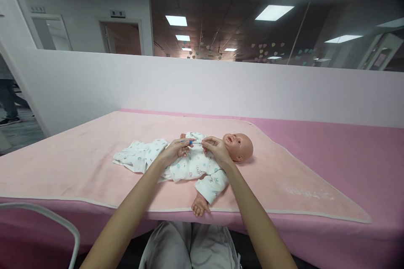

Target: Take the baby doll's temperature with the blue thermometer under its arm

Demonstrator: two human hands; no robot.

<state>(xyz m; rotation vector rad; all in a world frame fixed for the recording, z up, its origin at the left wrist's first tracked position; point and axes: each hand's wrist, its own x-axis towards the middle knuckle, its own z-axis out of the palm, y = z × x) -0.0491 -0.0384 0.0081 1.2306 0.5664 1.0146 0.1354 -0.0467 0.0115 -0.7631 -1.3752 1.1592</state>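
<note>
A baby doll (238, 147) in a white patterned outfit (189, 167) lies on its back, head to the right and legs to the left. Over its chest, my two hands hold a slim white-and-blue stick (196, 142) that looks like a thermometer. Fingers of my left hand (178, 150) are closed on its blue end. My right hand (216, 149), beside the doll's head, pinches the white end. One doll hand (200, 205) rests near the front edge; the other shows partly behind my left hand.
Under the doll, a peach mat (78, 155) covers much of a pink padded surface (331, 151). A low white wall (221, 88) runs along the back. At front left a white curved rail (59, 217) stands close. Another person's legs (9, 98) show at far left.
</note>
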